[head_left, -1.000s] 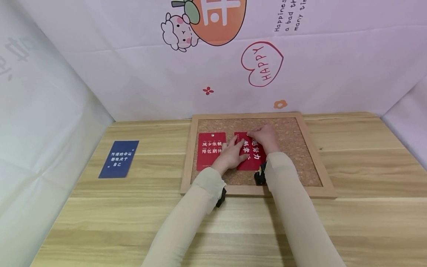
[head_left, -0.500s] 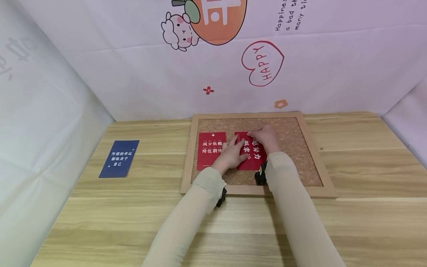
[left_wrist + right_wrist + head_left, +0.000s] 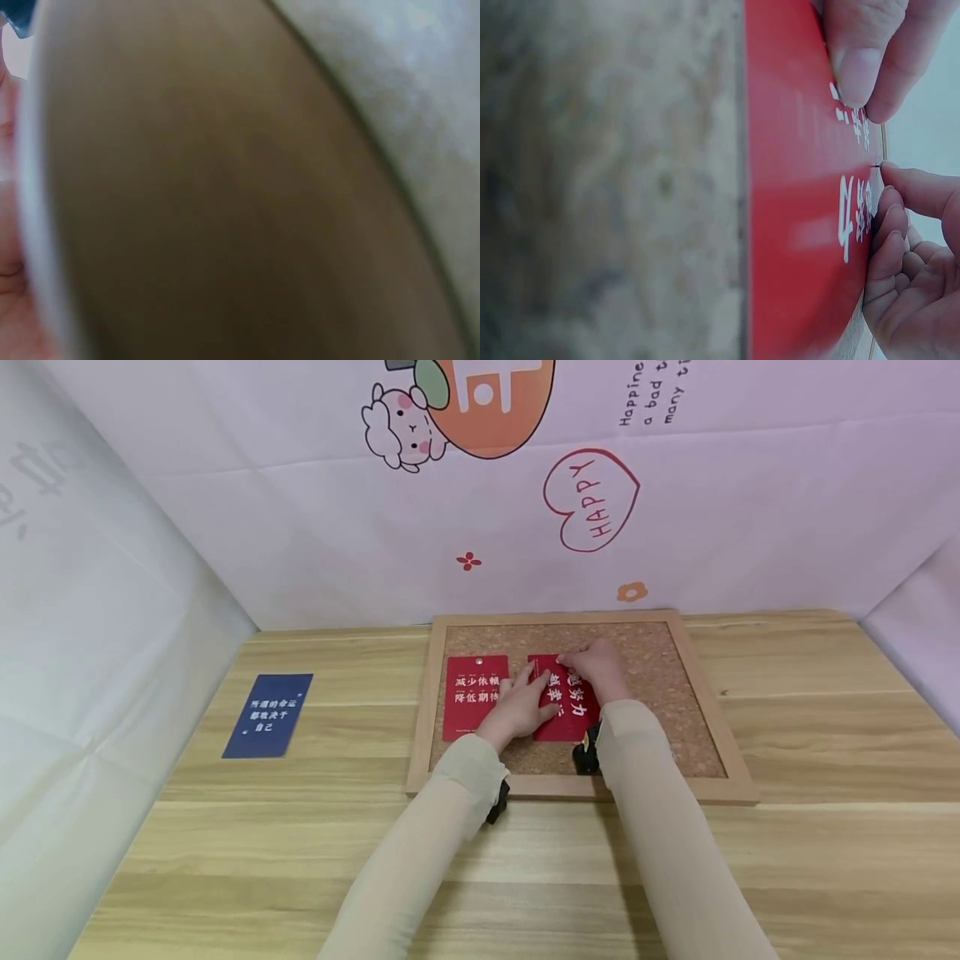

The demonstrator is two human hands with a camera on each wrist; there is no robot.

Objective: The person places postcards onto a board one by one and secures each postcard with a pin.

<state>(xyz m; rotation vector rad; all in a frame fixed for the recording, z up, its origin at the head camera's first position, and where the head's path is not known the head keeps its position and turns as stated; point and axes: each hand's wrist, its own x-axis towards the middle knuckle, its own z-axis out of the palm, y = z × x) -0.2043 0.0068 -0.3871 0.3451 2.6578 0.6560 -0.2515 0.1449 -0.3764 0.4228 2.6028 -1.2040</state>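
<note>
A red card (image 3: 558, 722) with white characters lies on the cork board (image 3: 678, 718), its lettering turned sideways. My left hand (image 3: 517, 706) rests with fingers spread on its left part and holds it flat. At the card's top edge, my right hand (image 3: 600, 667) pinches a thin dark pin (image 3: 877, 166), whose point meets the card; the pin's head is hidden by the fingertips. Left of this card is another red card (image 3: 465, 718), upright, with a small pale pin or hole at its top. The left wrist view is mostly filled by the blurred wooden frame (image 3: 187, 150).
A blue card (image 3: 267, 717) with white characters lies on the wooden table (image 3: 300, 860), left of the board. White printed cloth (image 3: 315, 543) stands behind the board and along the sides. Black wrist straps (image 3: 587, 756) show at the cuffs.
</note>
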